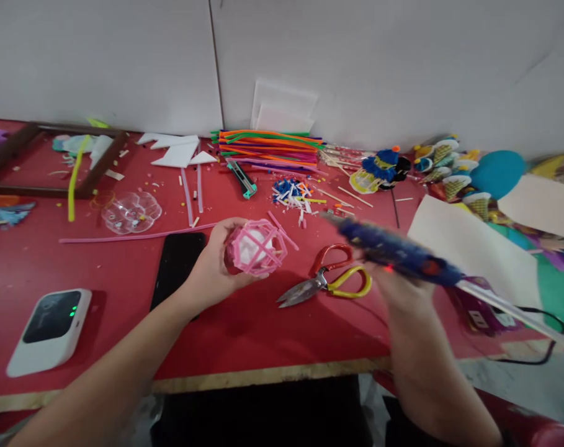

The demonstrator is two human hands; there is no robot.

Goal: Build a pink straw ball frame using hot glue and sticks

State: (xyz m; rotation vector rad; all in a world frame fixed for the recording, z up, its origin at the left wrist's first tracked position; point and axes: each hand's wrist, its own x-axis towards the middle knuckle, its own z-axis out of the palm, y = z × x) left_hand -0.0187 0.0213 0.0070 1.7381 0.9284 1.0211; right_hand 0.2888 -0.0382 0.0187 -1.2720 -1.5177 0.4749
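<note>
My left hand is closed around a small ball-shaped cage of pink straws with something white inside, held just above the red table. My right hand grips a dark blue glue gun, blurred by motion, with its nozzle pointing left toward the pink cage and a glue stick trailing to the right. Red and yellow handled scissors lie on the table between my two hands.
A black phone lies under my left wrist and a white device sits near the front left. A stack of coloured straws, a teal cutter, cut straw bits, a clear plastic tray, craft toys and cream paper surround them.
</note>
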